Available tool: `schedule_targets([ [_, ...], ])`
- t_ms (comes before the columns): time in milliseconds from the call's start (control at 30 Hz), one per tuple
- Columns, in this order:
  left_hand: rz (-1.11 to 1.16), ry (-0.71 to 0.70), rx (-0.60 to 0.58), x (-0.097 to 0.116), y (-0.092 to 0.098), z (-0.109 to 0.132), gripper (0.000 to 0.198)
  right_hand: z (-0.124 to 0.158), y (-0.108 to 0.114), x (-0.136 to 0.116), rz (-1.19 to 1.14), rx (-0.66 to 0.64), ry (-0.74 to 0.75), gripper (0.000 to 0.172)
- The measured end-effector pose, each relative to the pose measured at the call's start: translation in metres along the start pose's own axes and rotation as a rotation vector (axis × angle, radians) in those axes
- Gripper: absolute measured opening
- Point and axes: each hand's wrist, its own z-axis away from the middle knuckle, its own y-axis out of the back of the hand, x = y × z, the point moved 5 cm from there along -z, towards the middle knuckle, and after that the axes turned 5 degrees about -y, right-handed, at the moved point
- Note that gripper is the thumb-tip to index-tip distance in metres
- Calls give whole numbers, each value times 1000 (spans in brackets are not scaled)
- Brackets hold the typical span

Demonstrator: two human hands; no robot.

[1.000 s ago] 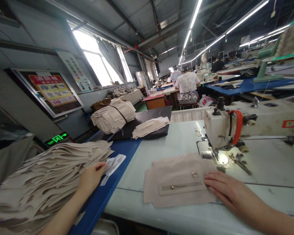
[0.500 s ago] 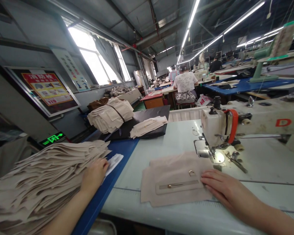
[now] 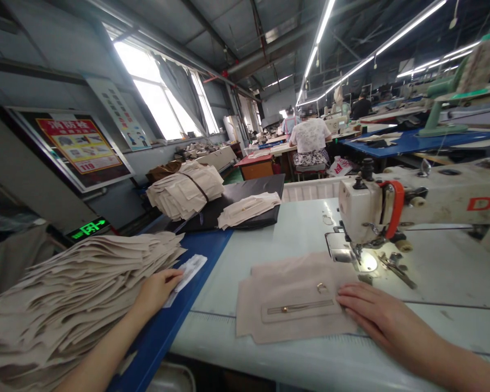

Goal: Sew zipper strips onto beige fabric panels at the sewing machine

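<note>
On the blue tabletop at the left, my left hand (image 3: 157,292) pinches the near edge of a small stack of white slips (image 3: 191,270), which look like labels. A tall pile of beige fabric pieces (image 3: 90,288) lies just left of that hand. My right hand (image 3: 381,310) rests flat, fingers stretched out, on the right edge of a beige fabric panel (image 3: 296,280). The panel lies flat on the pale sewing table (image 3: 212,337); it carries a zipper (image 3: 300,307) with a gold puller and a small metal ring (image 3: 322,287). Behind my right hand stands the sewing machine (image 3: 359,209), its needle area lit.
A strapped bundle of beige pieces (image 3: 185,190) and a thinner beige stack with a zipper (image 3: 251,208) lie on a black surface (image 3: 255,188) at the back left. A person (image 3: 310,136) sits farther ahead. A green fan-like stand (image 3: 441,120) is at the right.
My left hand has shifted slightly left and down, its fingers now closer on the white slips. My right hand and the fabric panel stay in place; the view has shifted slightly.
</note>
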Motion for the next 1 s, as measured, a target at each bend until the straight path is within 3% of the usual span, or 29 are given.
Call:
schedule_targets([
  [200, 12, 89, -11, 7, 2, 0, 21, 0, 1, -1, 46, -16, 2, 35],
  [367, -1, 128, 42, 14, 21, 0, 20, 1, 0, 0, 36, -4, 18, 34],
  [500, 5, 44, 147, 39, 28, 6, 20, -1, -2, -3, 84, -21, 23, 33],
  [600, 65, -212, 235, 89, 10, 19, 20, -5, -3, -10, 99, -54, -2, 31],
  [733, 201, -782, 304, 198, -33, 50, 24, -13, -3, -17, 85, -128, -67, 35],
  [800, 249, -997, 349, 253, -50, 66, 26, -14, -2, -17, 67, -185, -98, 41],
  [900, 252, -1149, 388, 311, -66, 80, 28, -7, 4, -16, 35, -207, -119, 48],
  [1000, 208, -1197, 354, 335, -79, 85, 29, 9, 11, -15, 8, -206, -118, 50],
])
